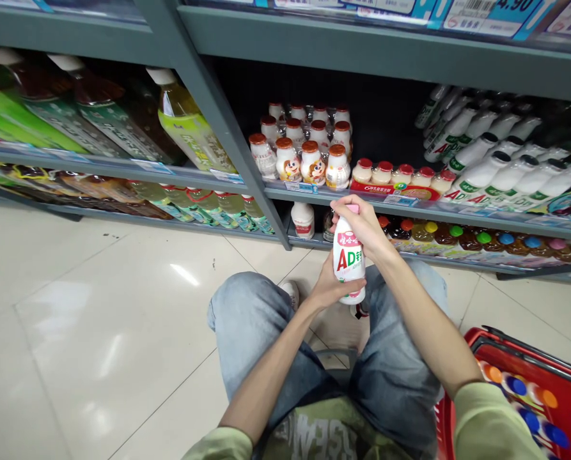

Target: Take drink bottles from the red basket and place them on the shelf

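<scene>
The bottle point(348, 259) is held upright near the knees point(247, 306), before the shelf point(275, 193). The left hand point(330, 285) has fingers wrapped round its lower body; the right hand point(362, 229) has fingers closed round its pink-capped top. Red-capped bottles point(404, 174) line the shelf; a red basket point(510, 354) stands right.

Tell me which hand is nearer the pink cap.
Right hand, up at the pink cap; the left hand is lower, around the bottom half of the white bottle.
</scene>
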Demonstrator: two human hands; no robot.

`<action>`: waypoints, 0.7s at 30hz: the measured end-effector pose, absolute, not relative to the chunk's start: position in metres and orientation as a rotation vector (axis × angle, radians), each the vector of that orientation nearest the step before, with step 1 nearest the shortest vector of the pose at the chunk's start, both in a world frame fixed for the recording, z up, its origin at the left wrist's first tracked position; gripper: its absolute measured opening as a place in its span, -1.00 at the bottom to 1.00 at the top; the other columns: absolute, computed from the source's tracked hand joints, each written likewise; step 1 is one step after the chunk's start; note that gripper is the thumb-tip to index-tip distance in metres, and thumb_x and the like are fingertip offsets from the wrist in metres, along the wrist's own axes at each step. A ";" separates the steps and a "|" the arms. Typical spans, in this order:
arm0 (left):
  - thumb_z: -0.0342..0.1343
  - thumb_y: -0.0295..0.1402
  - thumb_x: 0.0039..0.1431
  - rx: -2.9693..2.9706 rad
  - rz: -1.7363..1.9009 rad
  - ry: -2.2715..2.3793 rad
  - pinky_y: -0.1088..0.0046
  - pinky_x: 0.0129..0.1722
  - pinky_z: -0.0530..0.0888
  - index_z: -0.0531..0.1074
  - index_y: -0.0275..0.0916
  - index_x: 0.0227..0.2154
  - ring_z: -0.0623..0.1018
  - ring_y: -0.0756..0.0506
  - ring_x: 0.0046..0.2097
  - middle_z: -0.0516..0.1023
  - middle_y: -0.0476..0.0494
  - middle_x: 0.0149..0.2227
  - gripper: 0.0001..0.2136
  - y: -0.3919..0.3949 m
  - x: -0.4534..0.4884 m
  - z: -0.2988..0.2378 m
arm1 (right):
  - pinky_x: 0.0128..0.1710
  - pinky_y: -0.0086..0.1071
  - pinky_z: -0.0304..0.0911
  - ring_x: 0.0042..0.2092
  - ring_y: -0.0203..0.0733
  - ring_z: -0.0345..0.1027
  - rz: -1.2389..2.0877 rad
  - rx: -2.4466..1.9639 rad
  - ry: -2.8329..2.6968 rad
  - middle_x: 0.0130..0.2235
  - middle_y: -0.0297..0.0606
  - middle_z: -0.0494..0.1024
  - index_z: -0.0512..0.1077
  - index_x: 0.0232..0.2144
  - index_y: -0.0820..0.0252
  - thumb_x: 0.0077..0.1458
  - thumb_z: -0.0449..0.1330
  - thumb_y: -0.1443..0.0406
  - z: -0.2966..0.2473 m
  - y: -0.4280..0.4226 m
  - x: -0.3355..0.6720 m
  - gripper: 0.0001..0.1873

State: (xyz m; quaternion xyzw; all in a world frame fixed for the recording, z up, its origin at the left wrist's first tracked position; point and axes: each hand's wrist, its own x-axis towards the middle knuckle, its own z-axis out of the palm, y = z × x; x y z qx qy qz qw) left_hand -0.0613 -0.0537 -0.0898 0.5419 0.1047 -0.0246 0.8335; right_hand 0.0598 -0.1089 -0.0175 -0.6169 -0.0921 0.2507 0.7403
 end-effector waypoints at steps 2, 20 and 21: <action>0.52 -0.26 -0.24 1.152 -0.048 0.218 0.27 -0.17 0.52 0.34 -0.27 -0.05 0.59 -0.14 -0.28 0.60 -0.15 -0.27 -0.33 -0.054 -0.061 -0.091 | -0.57 -0.49 0.34 -0.53 -0.30 0.45 0.553 -1.362 -0.202 -0.52 -0.47 0.48 0.38 -0.35 0.11 -0.09 0.48 -0.01 -0.017 -0.109 0.059 -0.53; 0.53 -0.23 -0.23 1.183 -0.055 0.204 0.27 -0.17 0.52 0.39 -0.27 -0.06 0.61 -0.16 -0.27 0.62 -0.16 -0.27 -0.35 -0.052 -0.061 -0.096 | -0.54 -0.48 0.37 -0.53 -0.30 0.45 0.548 -1.357 -0.219 -0.52 -0.47 0.48 0.39 -0.34 0.11 -0.08 0.48 0.01 -0.017 -0.110 0.059 -0.55; 0.53 -0.23 -0.23 1.186 -0.058 0.207 0.27 -0.17 0.52 0.39 -0.27 -0.07 0.61 -0.16 -0.27 0.62 -0.16 -0.27 -0.36 -0.052 -0.061 -0.096 | -0.54 -0.48 0.36 -0.53 -0.30 0.45 0.547 -1.356 -0.219 -0.52 -0.47 0.49 0.39 -0.34 0.12 -0.08 0.48 0.02 -0.017 -0.110 0.059 -0.55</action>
